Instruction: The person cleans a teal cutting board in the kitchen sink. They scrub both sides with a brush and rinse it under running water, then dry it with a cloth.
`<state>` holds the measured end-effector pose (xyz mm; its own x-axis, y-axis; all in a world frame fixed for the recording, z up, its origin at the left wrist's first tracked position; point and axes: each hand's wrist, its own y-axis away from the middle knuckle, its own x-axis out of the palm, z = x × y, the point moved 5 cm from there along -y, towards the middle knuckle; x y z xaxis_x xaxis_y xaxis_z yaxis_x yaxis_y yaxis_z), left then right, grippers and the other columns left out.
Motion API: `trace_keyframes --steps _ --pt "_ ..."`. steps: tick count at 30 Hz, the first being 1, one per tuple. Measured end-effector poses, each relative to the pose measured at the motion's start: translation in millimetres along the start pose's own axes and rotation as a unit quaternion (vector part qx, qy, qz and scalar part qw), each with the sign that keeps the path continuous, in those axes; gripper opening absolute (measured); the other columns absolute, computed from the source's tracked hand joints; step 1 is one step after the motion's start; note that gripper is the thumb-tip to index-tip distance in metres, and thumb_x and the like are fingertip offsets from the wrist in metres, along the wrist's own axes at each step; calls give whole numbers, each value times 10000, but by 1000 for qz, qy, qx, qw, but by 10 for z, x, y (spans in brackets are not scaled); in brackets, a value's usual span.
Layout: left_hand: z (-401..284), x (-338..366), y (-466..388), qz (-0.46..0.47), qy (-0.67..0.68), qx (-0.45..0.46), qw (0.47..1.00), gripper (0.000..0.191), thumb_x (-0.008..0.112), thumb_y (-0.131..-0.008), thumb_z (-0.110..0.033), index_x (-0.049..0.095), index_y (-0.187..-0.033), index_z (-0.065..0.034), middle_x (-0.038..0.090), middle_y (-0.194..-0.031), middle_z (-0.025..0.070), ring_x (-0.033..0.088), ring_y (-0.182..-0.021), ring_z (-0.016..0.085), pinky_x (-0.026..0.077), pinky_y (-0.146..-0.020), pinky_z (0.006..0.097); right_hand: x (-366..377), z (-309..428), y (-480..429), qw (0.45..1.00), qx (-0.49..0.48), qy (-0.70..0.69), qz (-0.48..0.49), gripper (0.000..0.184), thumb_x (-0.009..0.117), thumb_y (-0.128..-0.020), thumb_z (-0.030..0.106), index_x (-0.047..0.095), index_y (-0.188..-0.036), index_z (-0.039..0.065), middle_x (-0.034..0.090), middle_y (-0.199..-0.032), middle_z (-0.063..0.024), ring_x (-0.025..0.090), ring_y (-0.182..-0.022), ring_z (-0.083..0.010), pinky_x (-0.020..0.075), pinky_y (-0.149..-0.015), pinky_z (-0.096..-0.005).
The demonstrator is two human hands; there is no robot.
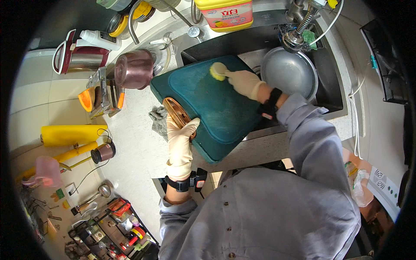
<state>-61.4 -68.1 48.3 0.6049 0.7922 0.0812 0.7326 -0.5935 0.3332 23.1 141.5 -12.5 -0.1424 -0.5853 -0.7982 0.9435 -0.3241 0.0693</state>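
A dark green board with a recessed face [208,104] lies tilted across the sink's edge and the countertop. My right hand [245,84], in a pale glove, grips a short-handled round brush [218,71] with yellow bristles, which rests on the upper part of the board. Also gloved, my left hand [180,141] is at the board's lower left edge, with its thumb and fingers around a copper-coloured oval rim [177,112]; whether this belongs to the board is unclear. A grey cloth [159,122] lies crumpled beside my left fingers.
Behind the board is a dark sink [328,74] with a metal basin [288,73] in it. A yellow-and-pink detergent tub [226,14] stands at its rear edge. Left are a brownish-pink pot [134,69] and a slicer box [103,94]; a condiment rack [112,227] sits lower left.
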Motion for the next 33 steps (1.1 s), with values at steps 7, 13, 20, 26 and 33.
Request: trace_keyframes --steps 7,13,20,26,33 --pt "-1 4 9 -12 22 -4 1000 585 622 -828 141 452 -1349 -64 618 -1175 38 612 -1002 130 508 -867 256 -50 435 214 988 -138 17 70 301 490 -917 124 597 -1187 48 676 -812 -191 676 -714 -344 542 -649 -449" --pt "-13 -22 21 -26 5 -2 1000 584 627 -834 121 452 -1360 -63 617 -1143 25 606 -966 123 495 -840 246 140 260 212 987 -21 -4 157 381 459 -962 159 497 -1327 56 657 -802 -195 667 -717 -348 539 -635 -437" --pt "-34 0 16 -16 -12 12 1000 597 598 -840 124 425 -1379 -66 600 -1121 9 585 -899 98 491 -795 224 -46 298 268 995 -43 32 90 469 446 -937 92 416 -1394 -13 660 -792 -203 671 -704 -334 529 -617 -464" --pt "-69 3 6 -15 -38 -25 999 578 623 -844 72 415 -1370 -49 593 -1082 13 569 -876 93 469 -813 225 56 71 230 997 33 47 47 549 430 -882 24 377 -1429 14 639 -754 -184 658 -682 -334 525 -613 -455" --pt "-69 -1 -27 -23 -81 -22 996 574 646 -845 44 430 -1369 -45 596 -1150 39 577 -950 115 459 -849 258 68 116 288 995 -8 89 44 576 438 -882 37 348 -1450 6 657 -790 -183 659 -682 -331 529 -608 -445"
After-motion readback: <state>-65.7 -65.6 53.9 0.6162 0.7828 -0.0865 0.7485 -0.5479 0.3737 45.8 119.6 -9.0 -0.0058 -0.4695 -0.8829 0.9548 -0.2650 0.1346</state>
